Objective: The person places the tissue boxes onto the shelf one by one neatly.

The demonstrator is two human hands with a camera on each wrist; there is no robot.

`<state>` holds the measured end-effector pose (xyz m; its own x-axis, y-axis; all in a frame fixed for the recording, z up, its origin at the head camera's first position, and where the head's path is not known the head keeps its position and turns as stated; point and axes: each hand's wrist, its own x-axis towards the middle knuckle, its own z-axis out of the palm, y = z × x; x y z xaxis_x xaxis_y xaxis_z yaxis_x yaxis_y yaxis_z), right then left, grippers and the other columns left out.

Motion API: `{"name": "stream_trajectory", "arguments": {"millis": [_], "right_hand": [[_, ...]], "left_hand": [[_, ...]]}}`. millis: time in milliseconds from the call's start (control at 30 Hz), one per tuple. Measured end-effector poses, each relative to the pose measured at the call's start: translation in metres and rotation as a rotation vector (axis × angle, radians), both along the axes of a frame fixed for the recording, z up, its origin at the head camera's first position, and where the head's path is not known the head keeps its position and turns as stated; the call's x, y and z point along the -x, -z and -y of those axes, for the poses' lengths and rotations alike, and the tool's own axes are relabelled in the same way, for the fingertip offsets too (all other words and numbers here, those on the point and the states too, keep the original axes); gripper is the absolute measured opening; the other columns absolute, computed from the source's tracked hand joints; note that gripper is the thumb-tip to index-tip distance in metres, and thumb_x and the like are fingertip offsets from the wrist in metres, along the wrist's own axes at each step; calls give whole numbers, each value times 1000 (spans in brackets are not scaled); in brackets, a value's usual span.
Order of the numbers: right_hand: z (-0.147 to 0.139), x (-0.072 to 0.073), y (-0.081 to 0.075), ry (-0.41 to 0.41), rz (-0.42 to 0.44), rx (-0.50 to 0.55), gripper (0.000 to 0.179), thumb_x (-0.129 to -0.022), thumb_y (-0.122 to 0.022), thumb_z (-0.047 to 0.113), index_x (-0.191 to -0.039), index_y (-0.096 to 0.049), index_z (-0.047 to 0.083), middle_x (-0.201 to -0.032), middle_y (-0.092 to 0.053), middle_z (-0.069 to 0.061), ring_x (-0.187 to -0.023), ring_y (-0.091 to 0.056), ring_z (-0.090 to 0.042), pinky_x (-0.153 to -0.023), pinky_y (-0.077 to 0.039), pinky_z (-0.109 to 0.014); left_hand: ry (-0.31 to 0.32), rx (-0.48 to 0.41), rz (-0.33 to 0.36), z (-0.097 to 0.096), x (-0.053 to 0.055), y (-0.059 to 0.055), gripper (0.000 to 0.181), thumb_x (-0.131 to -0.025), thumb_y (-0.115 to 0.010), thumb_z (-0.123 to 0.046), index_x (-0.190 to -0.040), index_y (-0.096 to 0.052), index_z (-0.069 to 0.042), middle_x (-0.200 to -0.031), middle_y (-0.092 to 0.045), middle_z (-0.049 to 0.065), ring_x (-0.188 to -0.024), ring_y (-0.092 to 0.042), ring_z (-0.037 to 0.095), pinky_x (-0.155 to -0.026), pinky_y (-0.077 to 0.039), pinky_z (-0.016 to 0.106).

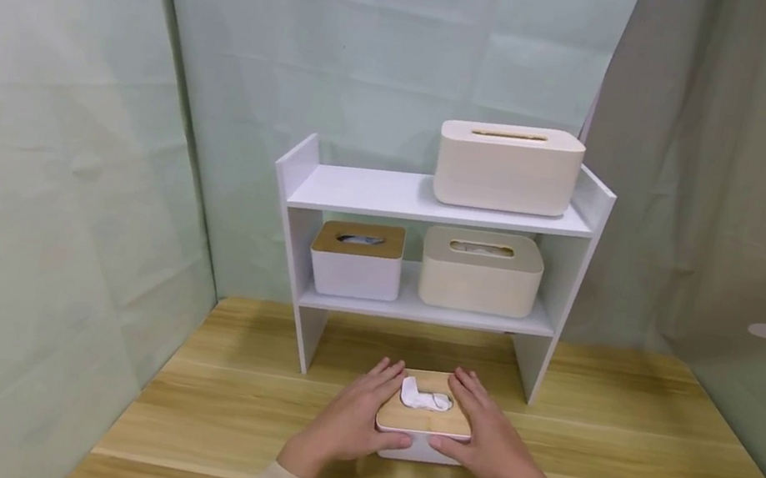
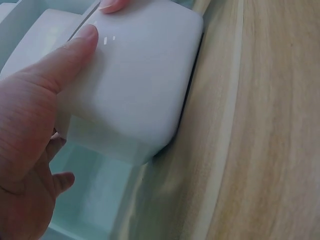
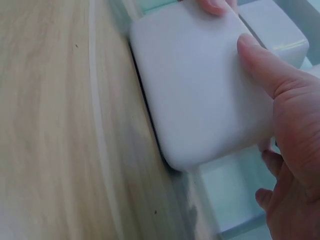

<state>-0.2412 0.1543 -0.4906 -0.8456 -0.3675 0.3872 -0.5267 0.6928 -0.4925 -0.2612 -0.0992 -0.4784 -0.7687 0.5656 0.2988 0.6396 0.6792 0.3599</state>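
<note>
A white tissue box with a light wooden lid (image 1: 424, 420) sits low at the wooden table, in front of the shelf. A white tissue (image 1: 425, 397) pokes out of the slot in its lid. My left hand (image 1: 359, 414) grips the box's left side, the thumb on its front face and the fingers reaching along the lid's edge. From the other side my right hand (image 1: 488, 436) holds it the same way. Both wrist views show the smooth white front (image 2: 145, 75) with a thumb pressed near the lid seam. A thin dark line runs along the box's bottom edge.
Behind the box stands a white two-tier shelf (image 1: 368, 192). A large cream tissue box (image 1: 508, 171) is on its upper tier. The lower tier bears a brown-lidded white tissue box (image 1: 356, 273) and a cream one (image 1: 480, 283). Pale curtains (image 1: 401, 39) surround the wooden table (image 1: 650, 461).
</note>
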Motion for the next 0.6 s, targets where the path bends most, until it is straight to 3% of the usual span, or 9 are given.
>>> {"name": "stream_trajectory", "arguments": {"millis": [400, 600], "right_hand": [[-9, 2, -4, -28, 18, 12, 92, -77, -70, 60, -147, -41, 8, -155, -31, -6, -140, -29, -30, -104, -36, -52], [-10, 1, -4, -27, 47, 23, 89, -79, -69, 58, -147, -40, 10, -155, -30, -5, -141, -28, -31, -103, -35, -54]], "left_hand": [[15, -27, -7, -1, 1, 1, 91, -78, -70, -59, -148, -38, -9, -155, -30, 5, -144, -22, 27, -110, -28, 48], [2, -23, -5, -1, 0, -1, 90, -80, -66, -61, -148, -38, -9, -154, -32, 4, -144, -21, 25, -111, -27, 47]]}}
